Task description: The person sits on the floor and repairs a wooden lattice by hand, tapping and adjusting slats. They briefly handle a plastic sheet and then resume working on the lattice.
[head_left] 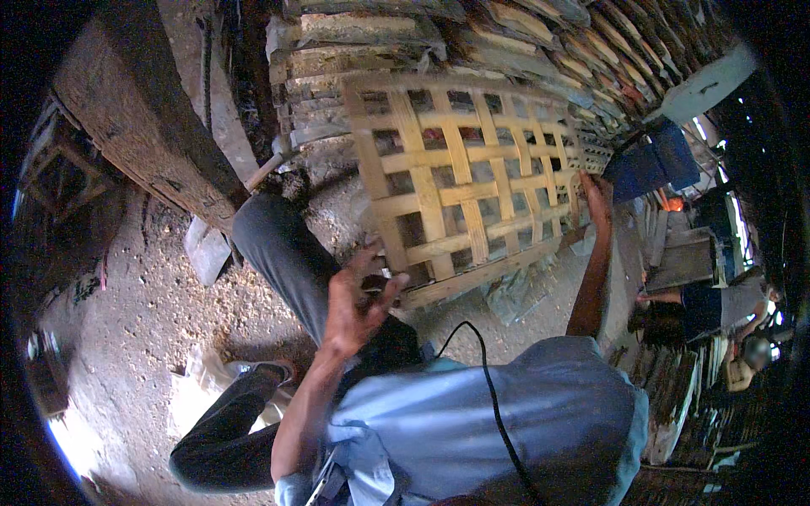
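A lattice panel (pixel 460 181) of flat, pale woven strips, set in a slim wooden frame, stands tilted in front of me. My right hand (pixel 596 198) grips its right edge, the fingers wrapped round the frame. Beside the panel's lower left corner is my left hand (pixel 354 305), its fingers apart and slightly bent. Motion smears those fingertips, and whether they touch the frame I cannot tell. Both of my legs show in dark trousers, one knee (pixel 266 223) close to the panel's left side.
A thick wooden beam (pixel 152 126) slants in from the upper left, ending by my knee. Below its end lies a flat grey piece (pixel 207 249). Rough slats (pixel 540 25) are piled behind the panel. Blue containers (pixel 654 164) and another person (pixel 730 308) are at right.
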A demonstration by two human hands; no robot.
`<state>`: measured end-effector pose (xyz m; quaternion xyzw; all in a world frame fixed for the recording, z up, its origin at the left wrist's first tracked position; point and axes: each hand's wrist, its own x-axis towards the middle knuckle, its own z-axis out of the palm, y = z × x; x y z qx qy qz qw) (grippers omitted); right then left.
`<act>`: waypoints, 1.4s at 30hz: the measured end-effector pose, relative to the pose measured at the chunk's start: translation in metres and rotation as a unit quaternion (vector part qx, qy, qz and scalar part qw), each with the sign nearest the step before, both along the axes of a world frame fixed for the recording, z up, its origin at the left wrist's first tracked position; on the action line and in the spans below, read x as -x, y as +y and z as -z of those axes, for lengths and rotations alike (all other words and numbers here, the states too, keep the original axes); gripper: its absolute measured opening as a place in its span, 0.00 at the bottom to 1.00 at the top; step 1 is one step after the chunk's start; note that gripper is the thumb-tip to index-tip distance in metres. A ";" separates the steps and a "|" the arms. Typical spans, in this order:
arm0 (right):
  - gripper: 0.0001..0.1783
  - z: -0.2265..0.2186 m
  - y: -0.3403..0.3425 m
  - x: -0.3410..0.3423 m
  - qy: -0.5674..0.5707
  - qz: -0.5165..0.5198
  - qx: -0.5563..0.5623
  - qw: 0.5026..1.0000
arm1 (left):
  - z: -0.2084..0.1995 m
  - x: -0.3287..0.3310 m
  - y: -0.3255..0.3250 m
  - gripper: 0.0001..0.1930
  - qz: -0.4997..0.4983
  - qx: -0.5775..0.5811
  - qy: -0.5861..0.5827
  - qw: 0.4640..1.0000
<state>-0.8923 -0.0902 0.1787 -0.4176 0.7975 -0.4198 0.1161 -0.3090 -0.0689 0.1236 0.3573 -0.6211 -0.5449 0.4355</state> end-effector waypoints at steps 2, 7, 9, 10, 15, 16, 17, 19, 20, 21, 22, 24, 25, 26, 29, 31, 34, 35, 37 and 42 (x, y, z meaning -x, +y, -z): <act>0.22 0.016 0.007 0.040 0.049 -0.006 -0.036 0.998 | 0.023 0.027 -0.005 0.27 0.037 -0.027 -0.031 0.998; 0.21 0.037 0.001 0.094 0.132 -0.009 -0.114 0.985 | 0.051 0.073 -0.006 0.30 0.081 -0.227 0.063 0.968; 0.20 0.042 -0.012 0.103 0.156 -0.004 -0.141 0.978 | 0.069 0.084 -0.015 0.29 0.119 -0.193 0.021 0.974; 0.20 0.046 -0.017 0.104 0.175 -0.001 -0.158 0.972 | 0.081 0.090 -0.021 0.29 0.117 -0.088 -0.034 0.989; 0.23 0.077 -0.028 0.097 0.420 0.021 -0.230 0.878 | 0.105 0.098 -0.019 0.25 0.194 0.112 -0.261 0.939; 0.24 0.083 -0.027 0.089 0.488 0.017 -0.214 0.846 | 0.101 0.093 -0.017 0.25 0.219 0.094 -0.264 0.935; 0.25 0.082 -0.026 0.084 0.508 0.004 -0.195 0.839 | 0.098 0.075 -0.014 0.25 0.240 0.053 -0.212 0.946; 0.26 0.089 -0.056 0.009 0.309 -0.090 -0.141 0.936 | 0.048 0.020 -0.025 0.23 0.235 -0.038 -0.162 0.958; 0.25 0.076 -0.081 -0.061 0.123 -0.126 -0.112 0.978 | 0.017 -0.008 -0.033 0.22 0.208 -0.084 -0.152 0.963; 0.25 0.057 -0.113 -0.153 0.045 -0.188 -0.037 0.980 | 0.020 -0.041 -0.037 0.20 0.096 -0.046 -0.066 0.992; 0.24 0.037 -0.118 -0.230 -0.027 -0.233 0.020 0.972 | 0.029 -0.059 -0.035 0.18 0.000 -0.015 0.032 0.999; 0.22 0.022 -0.096 -0.316 -0.201 -0.367 0.051 0.907 | -0.021 -0.070 -0.031 0.16 -0.162 0.011 0.087 0.983; 0.23 0.015 -0.088 -0.353 -0.194 -0.421 0.047 0.885 | -0.040 -0.074 -0.032 0.16 -0.253 0.038 0.095 0.962; 0.23 -0.003 -0.082 -0.404 -0.229 -0.429 -0.022 0.874 | -0.041 -0.081 -0.038 0.16 -0.353 0.094 0.097 0.926; 0.17 0.012 -0.091 -0.515 -0.423 -0.591 0.000 0.687 | -0.062 -0.103 -0.046 0.21 -0.491 0.276 -0.038 0.825; 0.16 -0.005 -0.091 -0.572 -0.262 -0.656 0.067 0.704 | -0.043 -0.133 -0.067 0.25 -0.433 0.378 -0.230 0.785; 0.14 -0.016 -0.090 -0.544 -0.178 -0.552 0.186 0.793 | 0.003 -0.191 -0.032 0.27 -0.309 0.212 -0.360 0.854; 0.13 -0.014 -0.091 -0.517 0.023 -0.473 0.239 0.847 | 0.016 -0.224 -0.022 0.27 -0.293 0.139 -0.296 0.898; 0.18 0.035 -0.112 -0.456 0.023 -0.378 0.155 0.913 | 0.056 -0.355 -0.008 0.25 -0.123 0.382 -0.352 0.846; 0.41 0.158 -0.088 -0.328 0.396 -0.247 -0.114 0.877 | 0.113 -0.501 0.063 0.27 -0.475 -0.123 -0.168 0.855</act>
